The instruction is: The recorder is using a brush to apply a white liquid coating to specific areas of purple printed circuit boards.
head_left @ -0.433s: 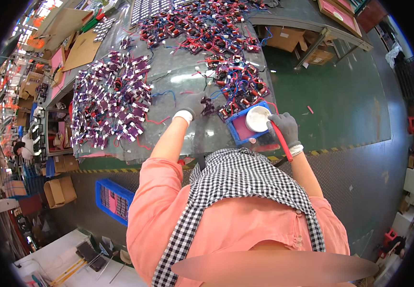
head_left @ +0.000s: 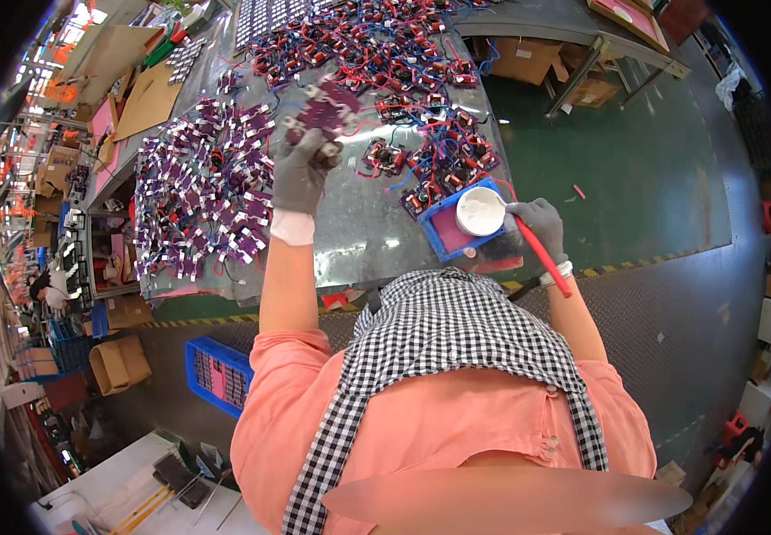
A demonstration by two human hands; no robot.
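1. Step in hand, as I read it: handling one purple circuit board [head_left: 325,111] with a red-handled tool [head_left: 543,252] at the ready; contact between them, none.
2. Left hand [head_left: 302,174]: gloved, fingers curled, pinching the board's near end; exact finger placement blurred.
3. Board: tilted, apparently held above the counter [head_left: 358,214], between the purple-board heap [head_left: 198,187] along the left edge and the wired-board pile [head_left: 457,147] toward the right edge.
4. Right hand [head_left: 541,230]: gloved, fingers wrapped round the tool, just past the counter's right edge; tool's upper end by the white tub [head_left: 481,212], tip too small to tell.
5. Tub: sits over the blue tray [head_left: 441,252], near-right corner.
6. Next move, my judgement: calls for a steady edge pinch, board kept off loose wires.
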